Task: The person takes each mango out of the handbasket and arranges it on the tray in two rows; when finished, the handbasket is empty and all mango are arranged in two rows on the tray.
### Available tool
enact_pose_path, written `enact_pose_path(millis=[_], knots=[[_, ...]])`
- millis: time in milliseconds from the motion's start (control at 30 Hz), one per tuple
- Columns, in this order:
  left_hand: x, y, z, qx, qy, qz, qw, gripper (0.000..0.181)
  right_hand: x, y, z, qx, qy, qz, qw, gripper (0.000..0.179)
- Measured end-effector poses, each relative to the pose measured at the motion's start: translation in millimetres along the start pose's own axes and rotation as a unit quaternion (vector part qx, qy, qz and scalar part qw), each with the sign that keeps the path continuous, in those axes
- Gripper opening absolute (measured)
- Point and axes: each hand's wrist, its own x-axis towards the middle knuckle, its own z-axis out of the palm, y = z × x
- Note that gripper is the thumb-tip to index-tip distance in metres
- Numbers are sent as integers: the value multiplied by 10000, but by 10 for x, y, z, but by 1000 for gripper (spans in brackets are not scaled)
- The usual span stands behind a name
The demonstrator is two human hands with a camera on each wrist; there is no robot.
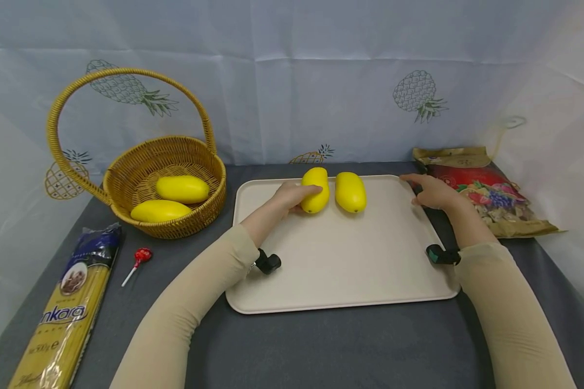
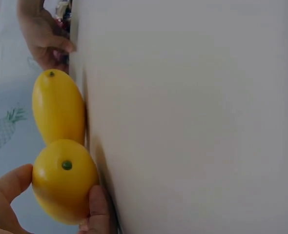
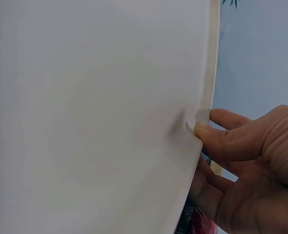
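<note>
My left hand holds a yellow mango between thumb and fingers over the far side of a cream tray. The left wrist view shows the green stem end of this held mango facing the camera. Right beside it, a second yellow mango lies on the tray. At the tray's far right corner is my right hand. In the right wrist view its thumb sits on the tray rim, with fingers round the outside, pinching the corner.
A wicker basket with a tall handle holds two more yellow mangoes at the left. In front of it lie a red lollipop and a pasta packet. A gold and red bag lies beyond the tray's right edge.
</note>
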Motion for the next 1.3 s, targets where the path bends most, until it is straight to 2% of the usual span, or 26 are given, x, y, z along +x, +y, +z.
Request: enact_pose_path(millis=[200,400,967,1100,1200,1300], knots=[[-19,11,8,296,-30,45,9995,57,0,10,3,17,17,-10,10000,71],[-25,1,4,400,-112,118,9991,58,-3,20,7,45,1,-13,10000,71],[-66,28,-50,54,-316,-79,9995,59,5,38,5,-32,20,-76,10000,72],[-80,53,-83,472,-110,-41,9988,61,6,43,2,-49,5,-62,10000,72],[-101,99,-128,994,109,-17,9950,70,2,36,-2,-58,-11,-39,10000,72],[-132,169,-197,1292,209,-64,9914,81,3,39,-5,-50,-25,-56,10000,71]])
